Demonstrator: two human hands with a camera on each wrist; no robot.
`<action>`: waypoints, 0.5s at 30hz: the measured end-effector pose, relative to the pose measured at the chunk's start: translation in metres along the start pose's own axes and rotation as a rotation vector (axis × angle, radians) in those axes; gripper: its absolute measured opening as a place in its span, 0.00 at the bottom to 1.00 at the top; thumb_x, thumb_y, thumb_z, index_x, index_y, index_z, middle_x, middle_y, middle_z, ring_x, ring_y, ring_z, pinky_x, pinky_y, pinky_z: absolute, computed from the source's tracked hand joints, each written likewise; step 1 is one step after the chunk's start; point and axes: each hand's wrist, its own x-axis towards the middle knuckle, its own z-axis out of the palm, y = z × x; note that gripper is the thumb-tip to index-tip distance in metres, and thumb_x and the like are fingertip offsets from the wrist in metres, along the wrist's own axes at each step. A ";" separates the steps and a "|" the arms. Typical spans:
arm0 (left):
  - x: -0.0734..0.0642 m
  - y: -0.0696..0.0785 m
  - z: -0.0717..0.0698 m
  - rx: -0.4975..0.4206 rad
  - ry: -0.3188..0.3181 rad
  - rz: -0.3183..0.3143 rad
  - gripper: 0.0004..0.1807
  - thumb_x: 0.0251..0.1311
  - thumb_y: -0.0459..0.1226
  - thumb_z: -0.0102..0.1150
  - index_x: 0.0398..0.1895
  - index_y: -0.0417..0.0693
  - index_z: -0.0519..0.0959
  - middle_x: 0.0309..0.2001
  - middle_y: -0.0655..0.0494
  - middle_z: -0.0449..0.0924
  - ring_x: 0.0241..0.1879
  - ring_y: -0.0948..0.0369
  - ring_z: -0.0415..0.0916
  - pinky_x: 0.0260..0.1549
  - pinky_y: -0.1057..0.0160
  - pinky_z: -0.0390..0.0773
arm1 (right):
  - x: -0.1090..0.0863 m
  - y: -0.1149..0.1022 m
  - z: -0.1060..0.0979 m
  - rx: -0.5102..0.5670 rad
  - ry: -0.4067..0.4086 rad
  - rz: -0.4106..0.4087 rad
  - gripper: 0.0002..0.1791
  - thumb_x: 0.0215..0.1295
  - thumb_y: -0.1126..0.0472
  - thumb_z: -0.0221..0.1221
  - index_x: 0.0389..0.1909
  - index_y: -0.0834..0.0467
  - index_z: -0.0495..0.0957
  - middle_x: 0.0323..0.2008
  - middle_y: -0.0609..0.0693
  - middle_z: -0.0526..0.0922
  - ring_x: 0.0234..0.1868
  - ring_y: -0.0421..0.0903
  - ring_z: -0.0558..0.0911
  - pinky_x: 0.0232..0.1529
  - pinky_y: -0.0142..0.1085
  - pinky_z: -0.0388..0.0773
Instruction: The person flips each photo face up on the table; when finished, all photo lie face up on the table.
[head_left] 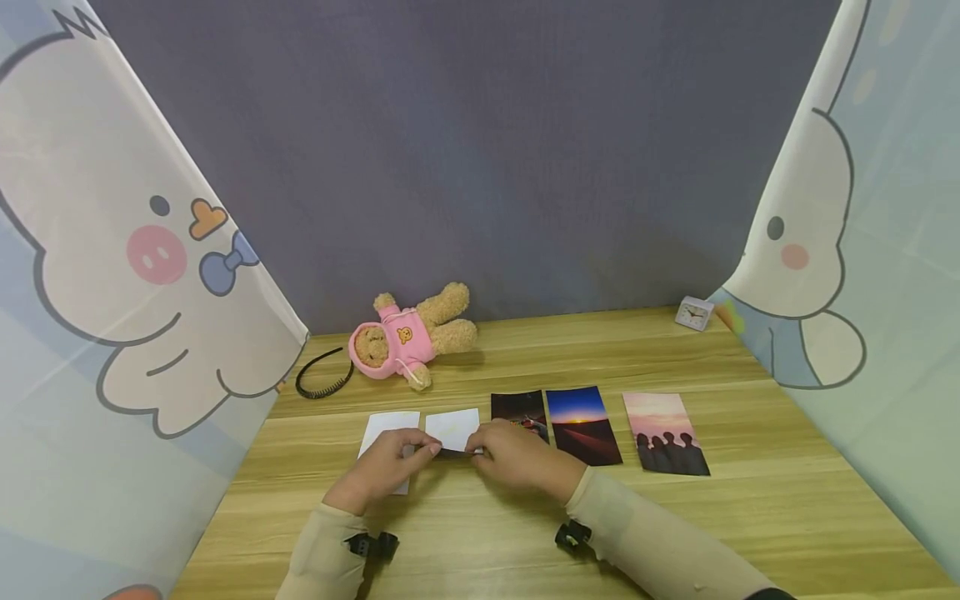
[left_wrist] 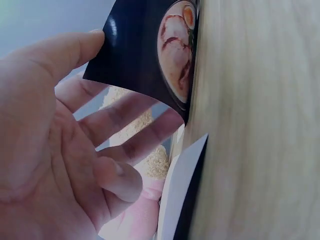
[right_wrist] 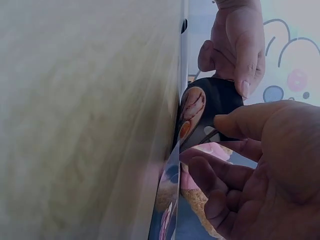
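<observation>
The held photo (left_wrist: 140,52) is cut off by the left-wrist view's top edge.

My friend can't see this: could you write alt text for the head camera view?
A person's left hand and right hand pinch a white-faced card at a wooden table. Another white card lies left, three photo prints right, a teddy bear behind.

head: evenly lit | left wrist: glare on card (left_wrist: 137,50) | right wrist: dim, tabletop (right_wrist: 90,120) blurred
</observation>
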 end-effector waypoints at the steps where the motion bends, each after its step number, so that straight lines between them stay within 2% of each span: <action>1: 0.000 0.000 0.000 0.000 0.013 0.012 0.14 0.76 0.52 0.59 0.43 0.58 0.89 0.47 0.67 0.87 0.54 0.58 0.82 0.58 0.45 0.77 | 0.000 0.001 0.000 0.005 0.004 0.002 0.09 0.74 0.60 0.63 0.49 0.51 0.89 0.46 0.39 0.87 0.51 0.39 0.83 0.55 0.37 0.79; 3: 0.000 0.000 0.000 -0.002 0.044 0.038 0.13 0.76 0.50 0.59 0.42 0.58 0.89 0.46 0.67 0.87 0.52 0.59 0.83 0.56 0.46 0.79 | 0.001 0.002 -0.001 0.026 0.014 0.005 0.09 0.75 0.60 0.63 0.50 0.52 0.89 0.46 0.39 0.87 0.50 0.38 0.83 0.54 0.37 0.80; 9: 0.002 0.002 0.000 -0.036 0.121 0.062 0.10 0.75 0.50 0.61 0.40 0.61 0.88 0.41 0.70 0.86 0.46 0.65 0.82 0.50 0.50 0.81 | 0.002 0.001 -0.009 0.113 0.039 0.026 0.09 0.77 0.61 0.62 0.50 0.53 0.88 0.43 0.40 0.87 0.42 0.34 0.82 0.45 0.36 0.81; 15: 0.003 0.002 0.001 -0.064 0.188 0.085 0.08 0.74 0.46 0.63 0.41 0.56 0.88 0.42 0.69 0.86 0.45 0.66 0.82 0.46 0.55 0.81 | 0.002 0.001 -0.014 0.141 0.088 0.020 0.08 0.78 0.59 0.61 0.49 0.54 0.87 0.41 0.40 0.85 0.36 0.33 0.79 0.40 0.33 0.79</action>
